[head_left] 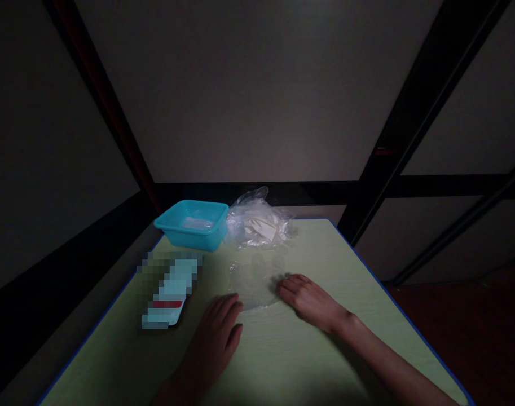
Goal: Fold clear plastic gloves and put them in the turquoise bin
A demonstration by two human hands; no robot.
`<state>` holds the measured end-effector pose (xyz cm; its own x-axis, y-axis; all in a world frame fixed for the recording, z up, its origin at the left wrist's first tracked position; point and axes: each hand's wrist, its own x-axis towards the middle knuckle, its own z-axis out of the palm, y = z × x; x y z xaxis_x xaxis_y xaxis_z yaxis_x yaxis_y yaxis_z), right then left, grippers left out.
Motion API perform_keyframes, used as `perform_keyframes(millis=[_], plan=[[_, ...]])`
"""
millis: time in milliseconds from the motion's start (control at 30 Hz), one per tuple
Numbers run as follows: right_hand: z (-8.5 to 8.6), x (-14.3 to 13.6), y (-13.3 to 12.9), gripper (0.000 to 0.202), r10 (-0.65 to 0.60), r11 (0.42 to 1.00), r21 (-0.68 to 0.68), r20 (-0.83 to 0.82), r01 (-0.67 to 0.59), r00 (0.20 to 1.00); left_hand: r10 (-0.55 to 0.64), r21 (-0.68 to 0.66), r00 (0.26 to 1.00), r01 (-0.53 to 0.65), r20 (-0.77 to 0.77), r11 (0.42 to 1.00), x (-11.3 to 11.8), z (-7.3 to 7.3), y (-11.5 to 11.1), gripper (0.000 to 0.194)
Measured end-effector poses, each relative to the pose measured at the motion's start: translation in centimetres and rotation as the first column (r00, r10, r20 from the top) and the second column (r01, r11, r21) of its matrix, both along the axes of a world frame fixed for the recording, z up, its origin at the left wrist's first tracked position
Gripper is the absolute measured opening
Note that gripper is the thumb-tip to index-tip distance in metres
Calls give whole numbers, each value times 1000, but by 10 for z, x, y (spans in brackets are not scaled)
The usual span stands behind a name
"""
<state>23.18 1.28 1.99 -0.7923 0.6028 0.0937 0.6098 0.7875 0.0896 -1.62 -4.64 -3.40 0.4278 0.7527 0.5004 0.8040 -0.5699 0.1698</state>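
Observation:
A thin clear plastic sheet or bag [255,285] lies flat on the pale green table [350,282], between my two hands. My left hand [218,330] rests at its lower left edge, thumb apart from the fingers, which touch the plastic's border. At its right edge is my right hand [306,299], with the fingers bent and the tips down on or beside the plastic; whether they pinch it cannot be made out. Behind the sheet sits a crumpled heap of clear plastic [261,223] with something whitish inside.
A turquoise basket [192,225] with some clear plastic in it stands at the table's back left corner. In front of it lies a flat, light blue object [176,287], partly pixelated. Wall panels rise behind the table, whose edge is blue.

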Motion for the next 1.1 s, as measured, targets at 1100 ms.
perform_keyframes(millis=[1100], plan=[[-16,-29,-85,19,-145,989,-68,-372,129,917,142,-38,981,-148,-133,988,3,-13,-23,41]])
